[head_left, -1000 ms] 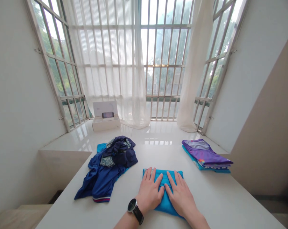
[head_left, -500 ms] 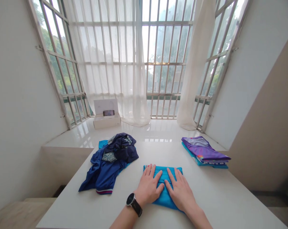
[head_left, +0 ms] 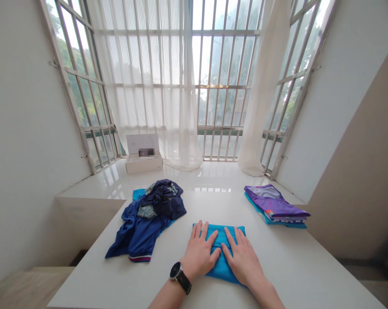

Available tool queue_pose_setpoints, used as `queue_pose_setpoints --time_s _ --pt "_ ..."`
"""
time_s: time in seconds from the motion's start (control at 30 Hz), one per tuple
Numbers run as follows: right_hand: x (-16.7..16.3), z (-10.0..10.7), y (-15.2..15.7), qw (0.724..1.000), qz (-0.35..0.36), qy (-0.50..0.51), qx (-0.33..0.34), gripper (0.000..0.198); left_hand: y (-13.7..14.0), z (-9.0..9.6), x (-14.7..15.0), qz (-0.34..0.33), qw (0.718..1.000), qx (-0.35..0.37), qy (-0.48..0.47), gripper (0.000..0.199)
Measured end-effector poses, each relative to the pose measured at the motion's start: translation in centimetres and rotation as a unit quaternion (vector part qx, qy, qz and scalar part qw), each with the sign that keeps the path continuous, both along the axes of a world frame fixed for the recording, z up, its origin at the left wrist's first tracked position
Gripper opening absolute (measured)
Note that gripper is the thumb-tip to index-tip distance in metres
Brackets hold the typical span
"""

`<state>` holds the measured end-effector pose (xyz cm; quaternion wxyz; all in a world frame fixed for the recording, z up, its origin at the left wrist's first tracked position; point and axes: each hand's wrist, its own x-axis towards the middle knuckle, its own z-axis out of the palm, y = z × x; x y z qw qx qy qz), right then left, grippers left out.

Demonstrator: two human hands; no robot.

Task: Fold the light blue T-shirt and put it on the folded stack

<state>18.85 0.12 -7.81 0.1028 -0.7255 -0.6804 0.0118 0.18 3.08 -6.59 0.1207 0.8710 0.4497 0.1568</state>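
Observation:
A bright blue garment [head_left: 220, 269], folded into a flat rectangle, lies on the white table near me. Both my hands rest on top of it with fingers spread. My left hand [head_left: 199, 249], with a dark watch [head_left: 180, 277] on its wrist, covers the left side of the cloth. On the right side lies my right hand [head_left: 242, 256], palm down. The two thumbs almost meet over the middle. Much of the garment is hidden beneath my hands, so its kind is unclear.
A rumpled heap of dark blue clothes [head_left: 148, 223] lies to the left. At the right is a stack of folded clothes [head_left: 275, 206], purple on top. A white box [head_left: 144, 164] stands on the window ledge [head_left: 213, 176] behind the white table [head_left: 209, 206].
Hardly anything differs. Both hands stay flat on the blue garment, in nearly the same place; the left fingers have shifted very slightly.

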Motion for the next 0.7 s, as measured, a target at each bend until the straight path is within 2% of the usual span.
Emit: queue_pose_setpoints --time_s 0.7 --pt "0.02 0.0 0.05 1.0 0.0 -0.003 -0.009 0.064 -0.05 0.14 0.09 0.001 1.0 -0.003 0.007 0.062"
